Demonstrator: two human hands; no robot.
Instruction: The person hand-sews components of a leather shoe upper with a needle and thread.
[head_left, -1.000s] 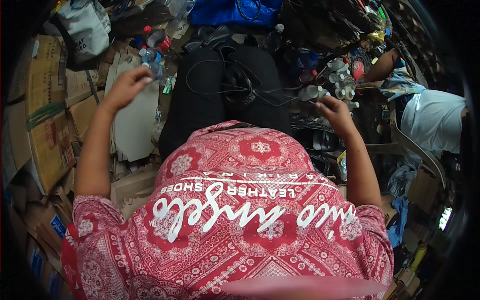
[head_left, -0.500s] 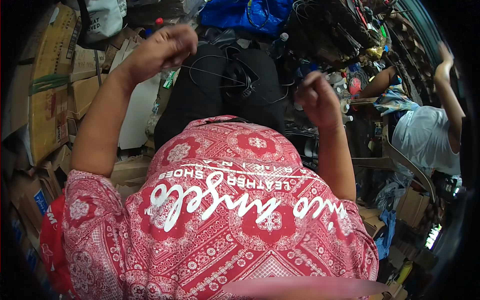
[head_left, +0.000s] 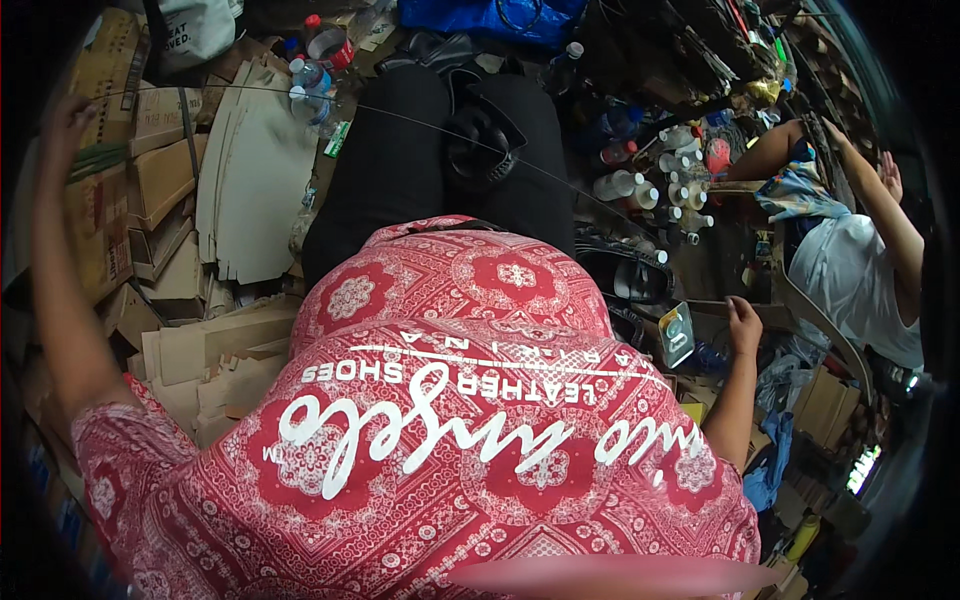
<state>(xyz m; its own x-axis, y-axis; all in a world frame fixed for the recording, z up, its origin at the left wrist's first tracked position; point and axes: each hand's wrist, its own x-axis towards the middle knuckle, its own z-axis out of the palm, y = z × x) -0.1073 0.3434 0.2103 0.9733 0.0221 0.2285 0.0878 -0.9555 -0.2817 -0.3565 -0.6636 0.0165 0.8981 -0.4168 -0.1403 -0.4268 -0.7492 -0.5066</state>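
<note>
A thin dark wire (head_left: 430, 124) stretches across above my lap between my two raised hands. At its far left end my left hand (head_left: 70, 125), slightly blurred, is closed on it beside the tall cardboard. My right hand (head_left: 742, 326) is out to the right with its fingers pinched together. The wire runs toward it, though its last stretch is lost against the clutter. Between my thighs lies a black rounded thing (head_left: 483, 145) with a band or strap, whose kind I cannot tell.
Flattened cardboard (head_left: 165, 190) and a pale board (head_left: 250, 175) stand on the left. Several plastic bottles (head_left: 640, 190) gather at the right, near a clear-lidded pack (head_left: 677, 335). Beyond sits another person (head_left: 850, 260) in a white shirt, arms raised. A blue bag (head_left: 490, 14) lies ahead.
My hands have moved far apart, the left outward to the left and the right outward and nearer. The wire, loosely looped over my lap before, is now drawn out long.
</note>
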